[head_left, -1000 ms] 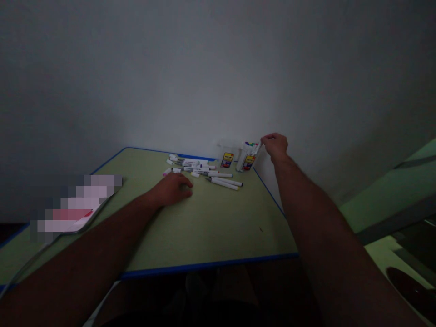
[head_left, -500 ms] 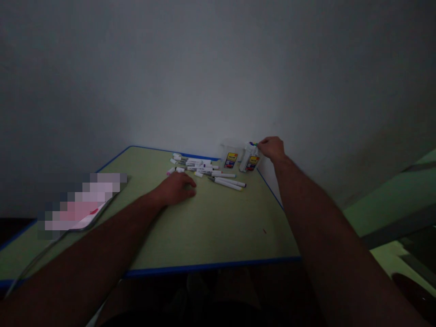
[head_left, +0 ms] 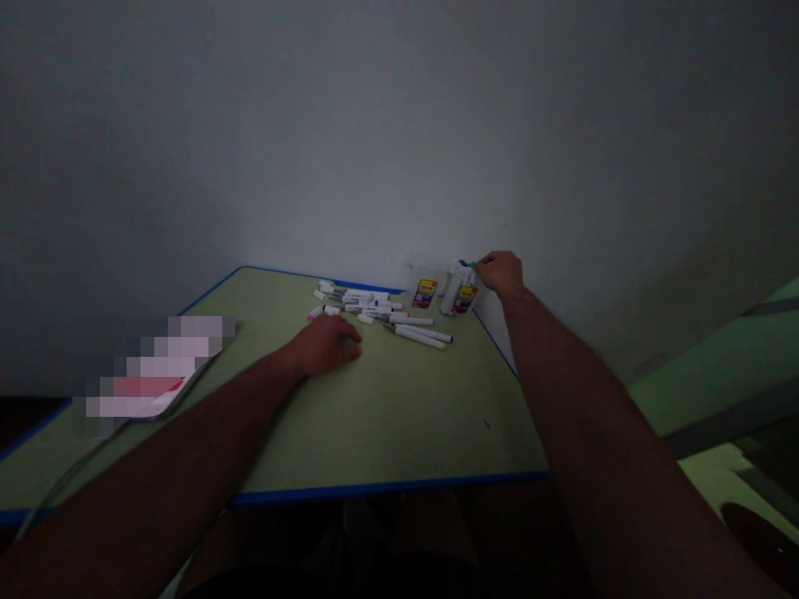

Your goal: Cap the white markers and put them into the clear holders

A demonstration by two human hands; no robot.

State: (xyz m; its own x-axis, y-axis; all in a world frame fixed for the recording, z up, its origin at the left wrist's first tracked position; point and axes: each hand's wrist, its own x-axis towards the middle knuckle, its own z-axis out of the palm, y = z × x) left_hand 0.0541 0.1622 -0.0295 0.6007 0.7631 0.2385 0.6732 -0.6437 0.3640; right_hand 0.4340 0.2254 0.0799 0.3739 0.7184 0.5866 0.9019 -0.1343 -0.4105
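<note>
My right hand is at the top of a clear plastic case that holds several white markers upright. Its fingertips pinch a marker with a green end at the case's mouth. My left hand rests on the table, fingers apart and loosely bent, with nothing in it. Just beyond it lies a pile of white markers, some uncapped, with loose caps around them. Two markers lie to the right of the pile. A second clear case with a yellow label stands left of the filled one.
The pale table has a blue edge and its far side meets a grey wall. At the left lies a flat device with a blurred screen and a cable. A thin dark scrap lies near the right edge.
Almost nothing differs. The view has shifted very slightly; my right hand stays at the filled case and my left hand stays resting on the table.
</note>
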